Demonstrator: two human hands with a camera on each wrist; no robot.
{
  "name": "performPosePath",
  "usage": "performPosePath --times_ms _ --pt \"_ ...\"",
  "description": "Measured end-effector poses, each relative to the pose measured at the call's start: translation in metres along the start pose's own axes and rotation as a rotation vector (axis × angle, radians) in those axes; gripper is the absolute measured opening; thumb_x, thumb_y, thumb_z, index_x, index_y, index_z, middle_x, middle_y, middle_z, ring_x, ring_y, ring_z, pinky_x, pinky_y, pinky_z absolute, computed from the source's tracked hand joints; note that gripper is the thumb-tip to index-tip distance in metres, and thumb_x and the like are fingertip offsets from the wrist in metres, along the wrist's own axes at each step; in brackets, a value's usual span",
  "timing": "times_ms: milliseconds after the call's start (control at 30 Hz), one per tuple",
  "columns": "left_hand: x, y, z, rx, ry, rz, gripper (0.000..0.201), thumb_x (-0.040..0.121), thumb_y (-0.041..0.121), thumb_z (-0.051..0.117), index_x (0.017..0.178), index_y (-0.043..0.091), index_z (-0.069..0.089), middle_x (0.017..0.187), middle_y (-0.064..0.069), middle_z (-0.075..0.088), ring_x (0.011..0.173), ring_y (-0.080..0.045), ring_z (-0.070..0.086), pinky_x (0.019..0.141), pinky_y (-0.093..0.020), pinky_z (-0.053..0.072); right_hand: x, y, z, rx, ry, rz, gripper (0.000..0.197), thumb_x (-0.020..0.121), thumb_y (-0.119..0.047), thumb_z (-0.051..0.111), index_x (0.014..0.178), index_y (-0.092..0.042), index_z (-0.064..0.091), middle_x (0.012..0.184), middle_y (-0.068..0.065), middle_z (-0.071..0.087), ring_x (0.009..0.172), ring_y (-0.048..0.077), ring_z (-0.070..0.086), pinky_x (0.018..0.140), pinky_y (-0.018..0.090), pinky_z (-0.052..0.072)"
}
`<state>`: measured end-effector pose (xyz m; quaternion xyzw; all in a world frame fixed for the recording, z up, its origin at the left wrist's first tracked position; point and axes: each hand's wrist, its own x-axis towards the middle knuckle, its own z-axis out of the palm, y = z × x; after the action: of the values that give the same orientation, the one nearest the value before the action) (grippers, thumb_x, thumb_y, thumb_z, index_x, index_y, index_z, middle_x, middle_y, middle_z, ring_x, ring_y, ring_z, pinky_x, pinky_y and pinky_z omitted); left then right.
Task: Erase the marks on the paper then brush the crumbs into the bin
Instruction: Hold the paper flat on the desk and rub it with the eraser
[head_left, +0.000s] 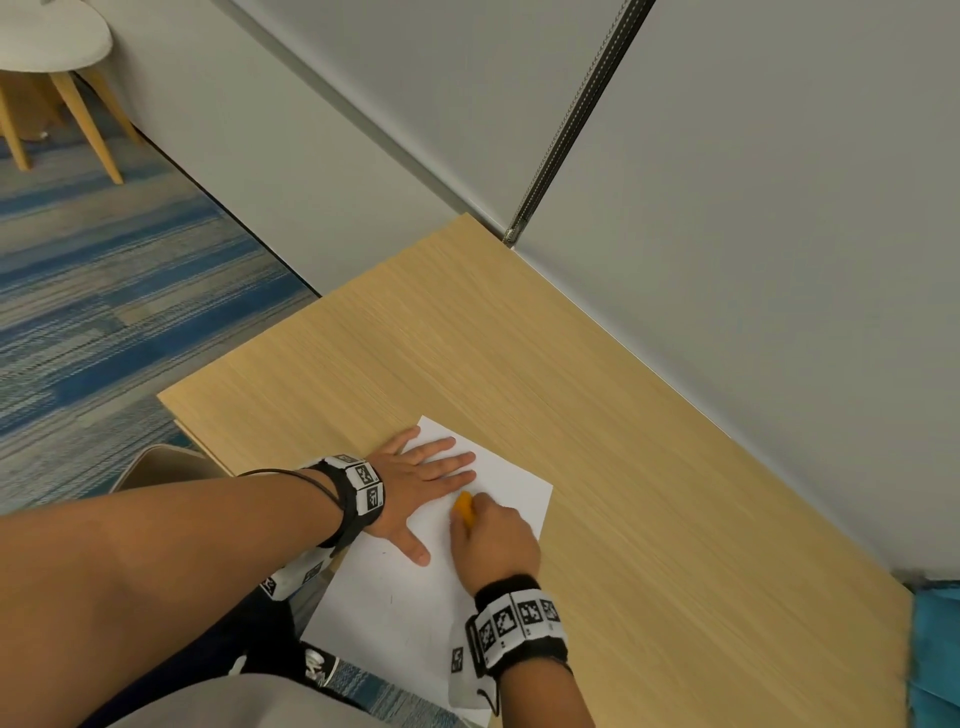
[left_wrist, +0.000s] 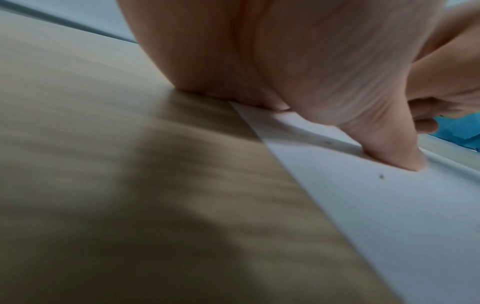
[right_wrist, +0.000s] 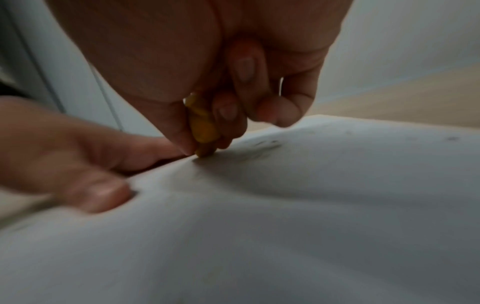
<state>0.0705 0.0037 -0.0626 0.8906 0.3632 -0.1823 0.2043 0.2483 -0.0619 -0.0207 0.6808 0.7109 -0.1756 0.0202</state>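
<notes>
Two hands busy: our left hand (head_left: 415, 480) lies flat, fingers spread, pinning the paper (head_left: 405, 613) to the tabletop (head_left: 597, 415) so it can't slide; right hand (head_left: 496, 540) pinches the eraser (head_left: 464, 508) on faint marks (right_wrist: 267, 145).

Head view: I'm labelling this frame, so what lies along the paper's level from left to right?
Blue carpet → left hand pressing flat on the paper → orange eraser → bare wooden table → grey wall.
</notes>
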Motion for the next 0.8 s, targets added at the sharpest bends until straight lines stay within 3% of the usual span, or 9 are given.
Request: performPosePath --times_ms 133,300,467,633,800 --pt "0.0 0.001 0.0 -0.016 0.007 0.006 0.122 0.081 0.086 0.055 0.162 0.035 -0.02 0.166 0.014 -0.034 0.152 -0.015 -0.035 0.121 -0.056 -0.023 -0.013 -0.019 0.007 -0.044 -0.054 -0.158 0.042 0.1 -0.052 0.033 0.09 -0.019 0.057 0.079 0.001 0.064 0.071 0.023 0.063 0.061 0.033 0.047" --pt "0.0 0.0 0.002 -0.009 0.007 -0.001 0.127 0.078 0.091 0.053 0.162 0.032 -0.022 0.165 0.015 -0.035 0.151 -0.014 -0.036 0.12 -0.055 -0.025 0.004 0.006 -0.004 0.035 0.001 0.057 0.046 0.1 -0.054 0.03 0.086 -0.019 0.057 0.079 -0.002 0.066 0.071 0.021 0.064 0.065 0.035 0.054" --pt "0.0 0.001 0.0 -0.03 0.017 -0.022 0.133 0.077 0.089 0.056 0.161 0.025 -0.026 0.166 0.01 -0.035 0.151 -0.012 -0.035 0.121 -0.053 -0.023 -0.009 -0.018 0.006 -0.032 -0.061 -0.144 0.037 0.101 -0.051 0.034 0.084 -0.021 0.047 0.081 0.003 0.065 0.068 0.022 0.059 0.06 0.033 0.047" --pt "-0.001 0.001 -0.002 -0.043 0.017 -0.042 0.138 0.074 0.091 0.059 0.161 0.025 -0.026 0.163 0.011 -0.039 0.15 -0.01 -0.035 0.122 -0.049 -0.024 0.008 0.003 -0.003 0.002 -0.01 0.006 0.045 0.101 -0.055 0.029 0.084 -0.021 0.053 0.075 -0.002 0.063 0.069 0.022 0.063 0.062 0.035 0.054" --pt "-0.001 0.001 -0.001 -0.044 0.027 -0.031 0.134 0.077 0.088 0.057 0.161 0.024 -0.025 0.165 0.009 -0.036 0.151 -0.011 -0.035 0.122 -0.051 -0.023 -0.008 -0.019 0.004 -0.07 -0.087 -0.213 0.038 0.102 -0.052 0.031 0.083 -0.022 0.045 0.073 0.001 0.057 0.064 0.02 0.051 0.06 0.033 0.045"
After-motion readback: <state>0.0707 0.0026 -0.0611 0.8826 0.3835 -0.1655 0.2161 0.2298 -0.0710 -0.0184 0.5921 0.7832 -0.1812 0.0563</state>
